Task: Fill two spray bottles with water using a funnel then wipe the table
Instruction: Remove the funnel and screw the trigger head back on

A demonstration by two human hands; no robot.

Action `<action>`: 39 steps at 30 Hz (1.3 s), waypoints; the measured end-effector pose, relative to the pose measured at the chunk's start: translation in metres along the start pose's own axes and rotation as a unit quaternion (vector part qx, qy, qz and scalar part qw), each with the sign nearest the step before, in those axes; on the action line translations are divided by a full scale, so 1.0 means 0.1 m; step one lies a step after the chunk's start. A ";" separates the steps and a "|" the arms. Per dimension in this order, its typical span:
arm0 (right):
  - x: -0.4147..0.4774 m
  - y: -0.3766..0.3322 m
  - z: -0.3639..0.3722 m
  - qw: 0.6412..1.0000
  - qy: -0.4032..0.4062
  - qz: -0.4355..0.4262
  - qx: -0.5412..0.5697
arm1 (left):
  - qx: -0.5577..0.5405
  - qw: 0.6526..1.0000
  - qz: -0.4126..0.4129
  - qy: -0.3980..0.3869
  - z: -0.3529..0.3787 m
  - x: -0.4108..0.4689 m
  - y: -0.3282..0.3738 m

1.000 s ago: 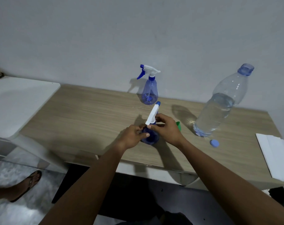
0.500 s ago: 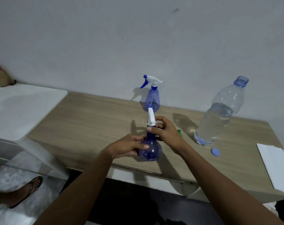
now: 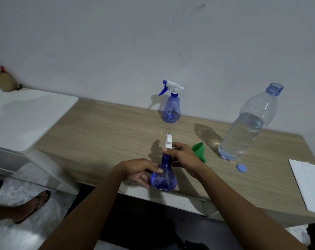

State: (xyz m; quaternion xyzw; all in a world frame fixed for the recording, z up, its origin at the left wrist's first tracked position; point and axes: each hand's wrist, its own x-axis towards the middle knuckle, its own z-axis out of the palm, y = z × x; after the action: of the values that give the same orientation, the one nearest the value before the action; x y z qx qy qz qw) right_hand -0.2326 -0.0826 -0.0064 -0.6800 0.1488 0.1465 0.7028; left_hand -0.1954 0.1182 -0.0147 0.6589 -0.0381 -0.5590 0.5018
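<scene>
A blue spray bottle [image 3: 164, 179] stands upright at the table's front edge. My left hand [image 3: 141, 169] grips its round body from the left. My right hand [image 3: 182, 156] curls round the neck and white spray head [image 3: 168, 140]. A second blue spray bottle [image 3: 171, 105] with a white and blue trigger stands by the wall, untouched. A green funnel [image 3: 199, 150] lies on its side just right of my right hand. A large clear water bottle [image 3: 250, 123], open and partly full, stands to the right, with its blue cap [image 3: 241, 167] lying beside it.
The wooden table [image 3: 99, 134] runs along a grey wall. A white cloth or paper [image 3: 308, 184] lies at its right end. A white surface [image 3: 27, 114] adjoins on the left with a tan object [image 3: 4, 81] in its corner. A sandalled foot [image 3: 33, 204] stands on the floor at left.
The held spray bottle has come toward the table's front edge and stands more upright. The green funnel behind my right hand is now in plain sight. Both hands keep their hold.
</scene>
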 end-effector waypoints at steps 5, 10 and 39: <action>0.02 -0.01 0.03 1.000 0.002 0.012 0.002 | 0.006 1.000 0.001 0.023 -0.01 0.03 -0.02; 0.04 0.03 0.06 1.000 -0.006 0.021 0.013 | 0.027 0.999 0.002 0.041 0.02 0.01 -0.02; 0.09 -0.02 0.07 1.000 -0.013 0.023 0.004 | 0.016 0.999 -0.004 0.039 -0.05 -0.01 0.04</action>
State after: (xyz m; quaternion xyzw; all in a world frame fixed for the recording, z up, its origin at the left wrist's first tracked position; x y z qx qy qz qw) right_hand -0.2241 -0.0760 -0.0081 -0.6714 0.1556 0.1709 0.7042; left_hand -0.1903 0.1202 -0.0118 0.6882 -0.0247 -0.5345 0.4899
